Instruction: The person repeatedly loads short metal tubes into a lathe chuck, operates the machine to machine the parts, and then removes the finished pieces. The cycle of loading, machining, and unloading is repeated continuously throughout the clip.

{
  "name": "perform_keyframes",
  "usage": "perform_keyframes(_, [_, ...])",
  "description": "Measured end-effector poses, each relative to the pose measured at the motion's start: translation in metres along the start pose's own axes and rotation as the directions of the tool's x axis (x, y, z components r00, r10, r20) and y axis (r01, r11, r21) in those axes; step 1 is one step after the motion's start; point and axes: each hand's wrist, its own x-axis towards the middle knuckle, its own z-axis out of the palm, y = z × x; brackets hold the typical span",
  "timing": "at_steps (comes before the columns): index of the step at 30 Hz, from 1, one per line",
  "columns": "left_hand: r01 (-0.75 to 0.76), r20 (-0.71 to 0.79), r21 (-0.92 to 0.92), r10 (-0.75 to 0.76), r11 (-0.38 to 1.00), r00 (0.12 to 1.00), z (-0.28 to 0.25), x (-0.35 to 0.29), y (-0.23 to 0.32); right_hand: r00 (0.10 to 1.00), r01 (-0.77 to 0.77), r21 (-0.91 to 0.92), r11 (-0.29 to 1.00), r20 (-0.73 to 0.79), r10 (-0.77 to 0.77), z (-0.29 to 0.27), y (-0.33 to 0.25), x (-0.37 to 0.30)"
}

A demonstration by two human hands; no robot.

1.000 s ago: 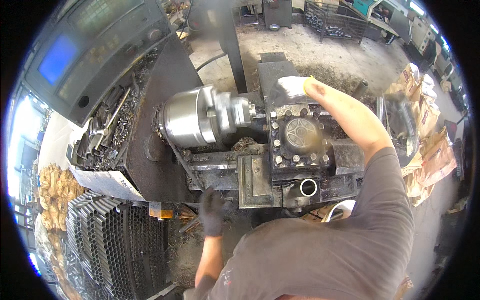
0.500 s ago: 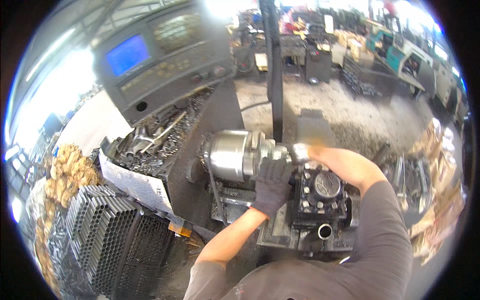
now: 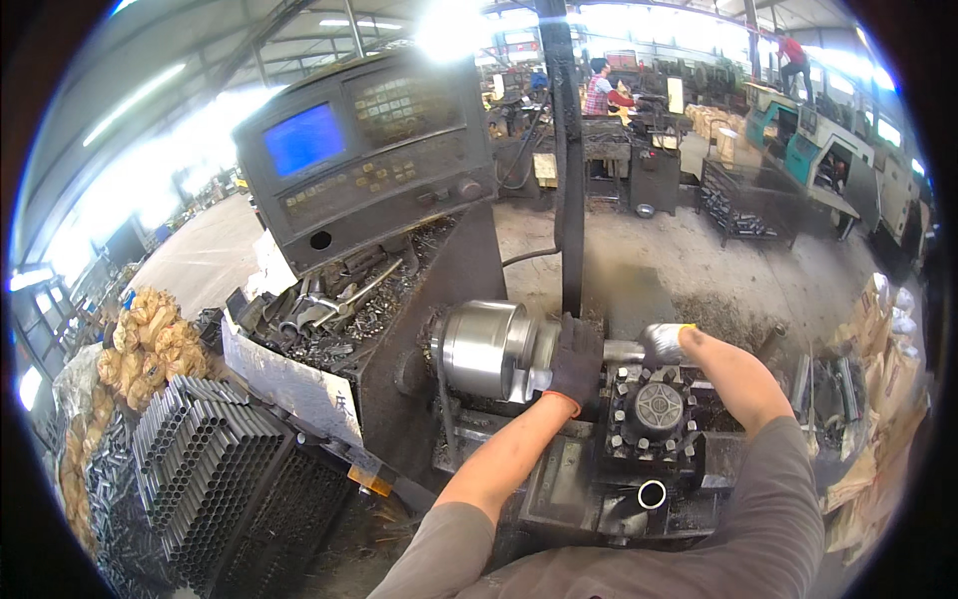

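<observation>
My left hand [image 3: 577, 361], in a dark glove with an orange cuff, is closed around a metal tube just right of the shiny lathe chuck [image 3: 479, 349]. A short stretch of the tube [image 3: 624, 350] shows between my hands. My right hand [image 3: 663, 343], in a pale glove with a yellow cuff, grips the tube's right end. Whether the tube's left end is inside the chuck is hidden by my left hand. Below my right hand sits the square tool post [image 3: 657, 407], ringed with bolts. Nearer to me, a hollow tube end [image 3: 651, 495] points up.
A control panel [image 3: 379, 150] with a blue screen stands behind a chip-covered ledge [image 3: 329, 299] holding loose tools. Stacked tubes [image 3: 200, 469] are at lower left, paper sacks [image 3: 878, 399] at right. A dark post [image 3: 566, 180] rises behind the chuck. Two people are far off.
My view has tilted up. Both hands have shifted right relative to the chuck and drawn apart, and a length of tube now shows between them.
</observation>
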Motion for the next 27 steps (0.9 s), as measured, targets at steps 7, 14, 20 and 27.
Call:
perform_keyframes(7, [0.046, 0.257, -0.479, 0.090, 0.877, 0.962, 0.014, 0.007, -0.008, 0.696, -0.212, 0.265, 0.941, -0.635, 0.336, -0.069, -0.053, -0.110])
perform_keyframes(14, [-0.094, 0.233, -0.270, 0.160, 0.958, 0.959, -0.069, 0.013, -0.029, 0.319, -0.261, 0.598, 0.758, -0.687, 0.652, 0.000, -0.139, -0.285])
perform_keyframes(20, [0.000, 0.011, -0.711, 0.011, 0.703, 1.000, -0.124, -0.070, -0.046, -0.140, -0.737, 0.572, -0.360, 0.391, 0.910, 0.217, -0.219, -0.446])
perform_keyframes(27, [0.418, 0.423, -0.823, -0.077, 0.385, 0.903, -0.149, -0.169, -0.024, 0.452, -0.429, 0.871, 0.240, -0.023, 0.892, 0.121, -0.251, -0.374])
